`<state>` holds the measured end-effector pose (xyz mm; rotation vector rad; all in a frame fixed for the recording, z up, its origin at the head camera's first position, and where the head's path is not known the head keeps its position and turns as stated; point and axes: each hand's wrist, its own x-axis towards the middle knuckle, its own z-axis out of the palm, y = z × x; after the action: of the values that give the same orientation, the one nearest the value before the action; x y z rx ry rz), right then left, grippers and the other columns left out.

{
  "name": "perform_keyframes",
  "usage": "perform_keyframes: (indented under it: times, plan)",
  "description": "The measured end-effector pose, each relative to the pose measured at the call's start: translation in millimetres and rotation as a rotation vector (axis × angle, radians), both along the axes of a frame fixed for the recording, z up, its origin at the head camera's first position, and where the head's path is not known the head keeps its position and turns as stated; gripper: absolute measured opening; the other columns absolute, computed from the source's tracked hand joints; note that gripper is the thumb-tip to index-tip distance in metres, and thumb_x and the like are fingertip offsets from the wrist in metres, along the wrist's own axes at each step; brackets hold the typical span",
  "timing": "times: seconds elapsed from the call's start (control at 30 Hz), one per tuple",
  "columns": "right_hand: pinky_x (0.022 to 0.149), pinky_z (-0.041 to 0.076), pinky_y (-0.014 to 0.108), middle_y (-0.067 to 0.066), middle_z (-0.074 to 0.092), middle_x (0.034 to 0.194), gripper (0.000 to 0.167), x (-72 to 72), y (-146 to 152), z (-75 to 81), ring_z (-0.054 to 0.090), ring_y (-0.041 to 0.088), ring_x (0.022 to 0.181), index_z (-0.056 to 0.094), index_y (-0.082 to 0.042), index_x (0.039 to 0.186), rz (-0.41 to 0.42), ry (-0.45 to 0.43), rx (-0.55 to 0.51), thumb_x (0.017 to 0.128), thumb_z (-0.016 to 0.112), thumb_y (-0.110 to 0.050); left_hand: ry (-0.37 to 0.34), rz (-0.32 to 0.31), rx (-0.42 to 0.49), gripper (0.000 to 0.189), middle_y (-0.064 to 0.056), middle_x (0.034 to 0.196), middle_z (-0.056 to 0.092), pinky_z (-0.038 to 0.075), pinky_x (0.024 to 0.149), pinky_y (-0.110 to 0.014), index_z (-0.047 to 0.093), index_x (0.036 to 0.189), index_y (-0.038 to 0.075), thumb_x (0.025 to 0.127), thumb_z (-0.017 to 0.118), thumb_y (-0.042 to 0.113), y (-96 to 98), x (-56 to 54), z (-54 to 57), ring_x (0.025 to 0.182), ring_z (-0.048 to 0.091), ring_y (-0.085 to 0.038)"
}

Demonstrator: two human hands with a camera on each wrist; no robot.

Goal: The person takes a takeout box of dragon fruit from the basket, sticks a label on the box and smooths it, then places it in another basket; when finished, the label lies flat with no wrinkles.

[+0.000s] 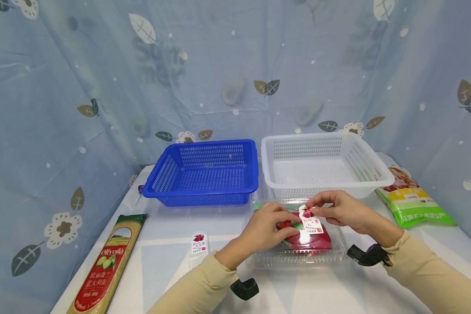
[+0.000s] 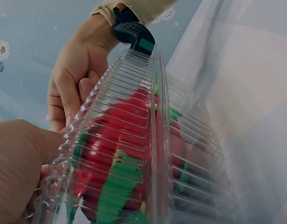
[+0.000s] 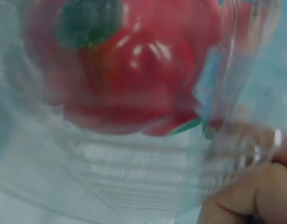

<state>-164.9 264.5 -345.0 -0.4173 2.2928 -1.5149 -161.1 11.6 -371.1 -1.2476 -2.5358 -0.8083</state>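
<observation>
A clear plastic clamshell box [image 1: 337, 250] holds red dragon fruit [image 1: 310, 243] with green scales, its lid down. Over the top of the lid lies a white label [image 1: 313, 227] printed with a dragon fruit picture. My right hand [image 1: 347, 212] pinches the label's upper edge between thumb and index finger. From the other side, my left hand [image 1: 263, 226] touches the lid at the label's left edge, thumb and index finger extended. In the left wrist view the ridged box wall [image 2: 159, 140] stands between the camera and the fruit.
Behind the box stand a blue basket [image 1: 200, 198] and a white basket [image 1: 329, 189]. A spaghetti pack [image 1: 106, 266] lies at the left, near a second label [image 1: 199, 244] on a pale strip. A lollipop [image 1: 140, 189] and a green food bag [image 1: 416, 205] flank the baskets.
</observation>
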Motion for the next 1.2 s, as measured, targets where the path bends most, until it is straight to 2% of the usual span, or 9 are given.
perform_keyframes:
  times: [0.2,0.33,0.43,0.53,0.63,0.8,0.97,1.2]
  plan:
    - [0.042,0.032,0.022,0.010,0.059,0.097,0.025,4.6,-6.1,-0.6,0.032,0.006,0.045,0.066,-0.005,0.111,-0.064,0.125,0.154,0.093,0.068,-0.022,0.129,-0.084,-0.054,0.026,0.000,0.101,0.064,0.044,0.085,-0.024,0.074,0.117,0.027,0.091,0.072,0.025,0.9,-1.9,-0.3,0.097,0.055,-0.015]
    - [0.048,0.040,0.022,0.004,0.064,0.095,0.014,8.9,-9.9,-1.1,0.043,0.005,0.053,0.069,-0.012,0.104,-0.079,0.315,0.297,0.092,0.069,-0.019,0.211,-0.124,-0.070,0.023,-0.001,0.097,0.063,0.043,0.087,-0.027,0.075,0.113,0.028,0.092,0.070,0.022,1.8,-3.8,-1.7,0.091,0.054,-0.014]
    - [0.053,0.044,0.021,0.000,0.065,0.089,0.010,10.9,-12.2,-1.3,0.046,0.002,0.059,0.071,-0.015,0.100,-0.064,0.461,0.361,0.090,0.070,-0.012,0.233,-0.128,-0.068,0.023,-0.001,0.096,0.062,0.043,0.085,-0.027,0.076,0.112,0.028,0.092,0.070,0.020,1.7,-4.0,-2.9,0.091,0.053,-0.015]
    - [0.054,0.043,0.021,-0.005,0.062,0.083,0.011,12.0,-13.5,-0.8,0.045,0.000,0.059,0.072,-0.016,0.097,-0.045,0.546,0.379,0.089,0.071,-0.008,0.232,-0.127,-0.063,0.023,-0.001,0.097,0.062,0.043,0.085,-0.027,0.076,0.112,0.028,0.091,0.070,0.021,1.3,-3.6,-3.2,0.092,0.053,-0.015]
    - [0.053,0.041,0.020,-0.006,0.060,0.081,0.012,13.0,-14.2,0.2,0.044,0.000,0.060,0.072,-0.016,0.096,-0.034,0.588,0.383,0.087,0.073,-0.007,0.222,-0.128,-0.067,0.023,-0.002,0.099,0.062,0.043,0.085,-0.027,0.076,0.113,0.028,0.092,0.069,0.021,1.1,-2.6,-2.7,0.093,0.053,-0.016]
    - [0.056,0.043,0.020,-0.007,0.061,0.082,0.015,14.7,-14.7,1.0,0.045,0.001,0.066,0.072,-0.016,0.096,-0.036,0.623,0.415,0.085,0.074,-0.006,0.208,-0.091,-0.122,0.027,-0.001,0.103,0.060,0.042,0.084,-0.024,0.071,0.121,0.026,0.095,0.065,0.021,1.0,-0.4,-0.2,0.095,0.052,-0.015]
    - [0.056,0.043,0.020,-0.007,0.060,0.080,0.014,16.1,-14.0,1.8,0.044,-0.002,0.064,0.073,-0.015,0.096,-0.043,0.617,0.446,0.085,0.073,-0.006,0.178,-0.077,-0.168,0.029,-0.001,0.107,0.059,0.041,0.084,-0.024,0.069,0.125,0.026,0.098,0.060,0.021,1.6,0.5,1.0,0.097,0.051,-0.016]
    - [0.056,0.043,0.020,-0.008,0.063,0.080,0.014,15.9,-13.4,2.4,0.046,-0.002,0.064,0.074,-0.014,0.099,-0.035,0.604,0.460,0.086,0.073,-0.008,0.149,-0.072,-0.178,0.029,-0.001,0.107,0.059,0.041,0.084,-0.025,0.068,0.125,0.026,0.099,0.058,0.020,1.8,0.6,1.3,0.098,0.051,-0.015]
